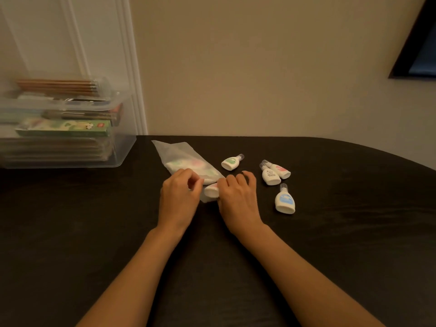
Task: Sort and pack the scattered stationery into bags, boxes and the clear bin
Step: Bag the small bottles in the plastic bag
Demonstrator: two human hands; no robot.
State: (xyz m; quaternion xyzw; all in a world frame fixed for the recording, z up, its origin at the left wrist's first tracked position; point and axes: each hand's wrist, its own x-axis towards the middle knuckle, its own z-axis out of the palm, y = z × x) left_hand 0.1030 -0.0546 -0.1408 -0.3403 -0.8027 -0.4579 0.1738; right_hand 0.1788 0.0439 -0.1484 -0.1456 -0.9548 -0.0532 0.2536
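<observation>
Head view showed a pink bottle (211, 190) half inside the frosted bag (174, 153), between the 2 hands. Left hand (179, 197) pinched the bag mouth; right hand (238, 199) curled on the bottle. A slipping pinch could close the mouth and jam it. The bag's long axis ran from the fingers away to the left.

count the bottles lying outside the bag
4: green one by the bag, pink one touching white one farther right, blue one nearest. A fifth is half bagged; others blurred inside.

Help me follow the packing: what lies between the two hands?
A bottle, at the bag's mouth, lies between the left hand and right hand; the head view shows it.
</observation>
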